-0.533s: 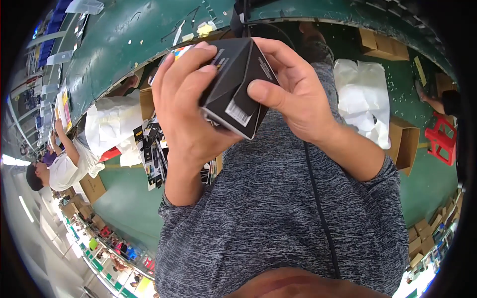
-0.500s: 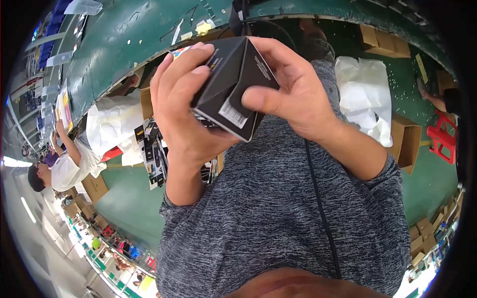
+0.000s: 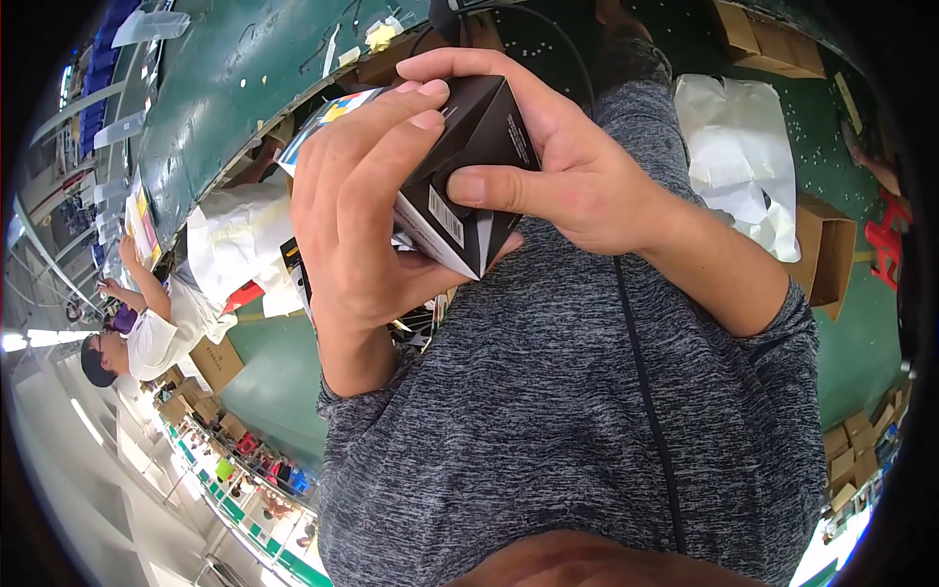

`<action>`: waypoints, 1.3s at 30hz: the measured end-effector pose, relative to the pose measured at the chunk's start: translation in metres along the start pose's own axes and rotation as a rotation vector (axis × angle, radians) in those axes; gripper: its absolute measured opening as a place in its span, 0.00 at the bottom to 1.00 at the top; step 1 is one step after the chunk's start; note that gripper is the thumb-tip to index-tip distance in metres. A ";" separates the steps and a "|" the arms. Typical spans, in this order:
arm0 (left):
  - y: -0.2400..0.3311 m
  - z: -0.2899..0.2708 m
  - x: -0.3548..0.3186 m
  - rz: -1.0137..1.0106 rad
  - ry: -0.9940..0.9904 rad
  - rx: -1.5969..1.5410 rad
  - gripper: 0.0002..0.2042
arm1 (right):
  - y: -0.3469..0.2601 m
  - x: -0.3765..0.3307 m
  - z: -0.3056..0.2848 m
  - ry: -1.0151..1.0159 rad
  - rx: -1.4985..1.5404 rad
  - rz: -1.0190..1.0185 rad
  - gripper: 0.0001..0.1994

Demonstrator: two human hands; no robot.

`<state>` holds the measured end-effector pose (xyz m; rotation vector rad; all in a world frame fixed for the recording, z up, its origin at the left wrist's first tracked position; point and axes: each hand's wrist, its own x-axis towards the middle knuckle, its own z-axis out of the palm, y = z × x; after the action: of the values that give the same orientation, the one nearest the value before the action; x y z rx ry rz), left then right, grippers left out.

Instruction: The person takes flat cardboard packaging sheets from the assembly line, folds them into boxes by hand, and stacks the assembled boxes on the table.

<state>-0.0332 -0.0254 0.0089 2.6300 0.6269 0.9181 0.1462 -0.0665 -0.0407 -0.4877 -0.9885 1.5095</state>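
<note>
A small black cardboard box (image 3: 479, 166) with a white label on one side is held up close to the camera, in front of my grey shirt. My left hand (image 3: 357, 210) wraps the box's left side, fingers curled over its top edge. My right hand (image 3: 567, 166) grips it from the right, thumb pressed on the near face and fingers over the far top. A colourful printed card (image 3: 328, 117) shows just behind my left fingers.
A long green work table (image 3: 235, 78) curves across the top with scraps on it. White plastic bags (image 3: 743, 157) and brown cartons (image 3: 827, 249) lie on the green floor at right. Another person in white (image 3: 161, 323) works at left, beside a white bag (image 3: 235, 240) and more cartons.
The box has been turned in my hands so a corner now points down toward me, and my right thumb has slid across its near face. Both hands keep their hold.
</note>
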 end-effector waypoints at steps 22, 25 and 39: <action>0.004 0.003 0.007 0.041 -0.047 0.083 0.48 | 0.004 -0.006 -0.002 0.076 -0.014 -0.017 0.28; 0.005 0.004 0.007 0.037 -0.047 0.081 0.49 | 0.006 -0.007 -0.003 0.094 -0.057 -0.032 0.27; 0.007 0.006 0.006 0.038 -0.059 0.090 0.49 | 0.008 -0.012 -0.001 0.125 -0.111 -0.083 0.26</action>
<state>-0.0226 -0.0295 0.0102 2.7461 0.6196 0.8384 0.1450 -0.0766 -0.0503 -0.6052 -0.9860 1.3394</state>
